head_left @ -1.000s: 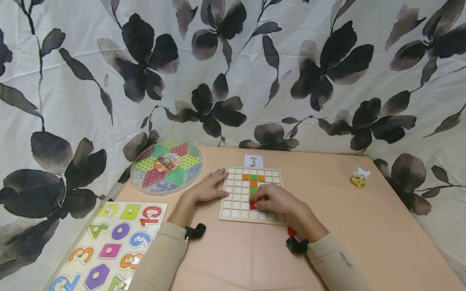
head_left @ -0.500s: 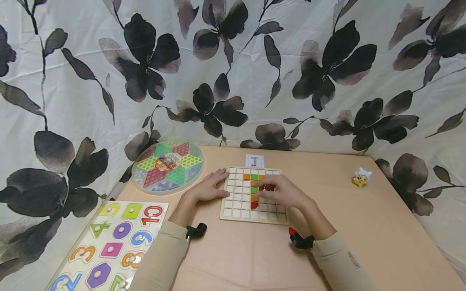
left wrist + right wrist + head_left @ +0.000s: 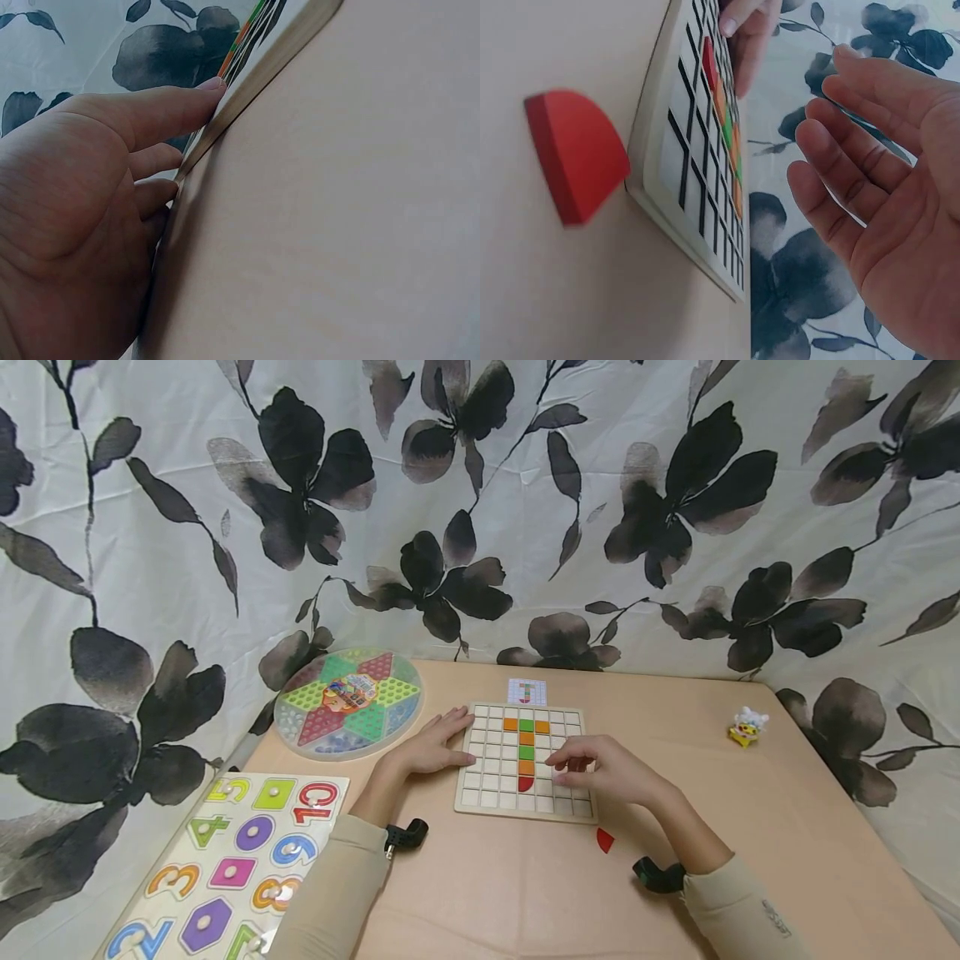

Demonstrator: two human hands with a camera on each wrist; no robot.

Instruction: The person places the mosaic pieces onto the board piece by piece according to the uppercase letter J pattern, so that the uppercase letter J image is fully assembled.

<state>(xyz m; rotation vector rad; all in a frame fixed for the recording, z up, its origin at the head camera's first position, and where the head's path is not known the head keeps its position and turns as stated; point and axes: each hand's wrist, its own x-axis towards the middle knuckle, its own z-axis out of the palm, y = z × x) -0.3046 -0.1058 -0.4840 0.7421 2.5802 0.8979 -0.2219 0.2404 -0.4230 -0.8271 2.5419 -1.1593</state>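
Observation:
A pale grid board (image 3: 491, 781) lies on the table with a column of small orange, green and red pieces in its squares. At the column's near end sits a red rounded piece (image 3: 525, 783). My left hand (image 3: 429, 748) rests at the board's left edge, its thumb (image 3: 184, 112) on the rim and its fingers stretched along the side. Over the board's right part hovers my right hand (image 3: 611, 768); the right wrist view shows its fingers loosely bent with nothing between them. A loose red quarter-round block (image 3: 581, 154) lies on the table by the board's near right corner.
Behind the board lies a small pattern card (image 3: 527, 692). A round star-patterned game board (image 3: 348, 702) stands back left, and a number-and-shape puzzle board (image 3: 240, 852) lies front left. A small toy figure (image 3: 746, 727) is at the right. Floral cloth (image 3: 480, 527) hangs behind.
My right hand has drawn back from the column toward the right, uncovering the orange, green and red pieces and the loose red block. My left hand has stayed at the board's edge.

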